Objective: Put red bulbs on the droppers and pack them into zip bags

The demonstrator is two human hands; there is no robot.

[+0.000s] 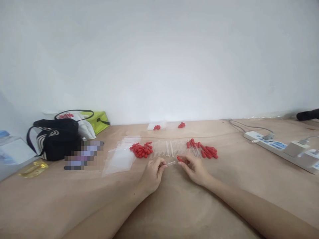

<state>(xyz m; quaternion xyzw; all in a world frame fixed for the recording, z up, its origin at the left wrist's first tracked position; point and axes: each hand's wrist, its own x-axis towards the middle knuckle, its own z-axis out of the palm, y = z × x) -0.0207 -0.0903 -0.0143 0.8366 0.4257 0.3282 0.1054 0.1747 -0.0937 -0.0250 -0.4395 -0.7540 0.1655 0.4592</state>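
My left hand (pixel 155 171) pinches a thin clear dropper tube (pixel 171 163), whose free end points right. A red rubber bulb (pixel 179 159) is held between the thumb and fingers of my right hand (pixel 195 168). A small gap separates tube and bulb. Just beyond my hands, many clear tubes (pixel 163 148) lie side by side in a row. Heaped at the row's left end is a pile of red bulbs (pixel 141 150). At its right end lie more red pieces (pixel 209 152), some seemingly fitted on tubes.
Clear zip bags (pixel 121 157) lie flat left of the pile. Two small groups of red bulbs (pixel 157 127) sit farther back near the wall. A black bag (pixel 58 137) and a green bag (pixel 99 122) stand at left. A white power strip (pixel 281 151) with cables lies at right.
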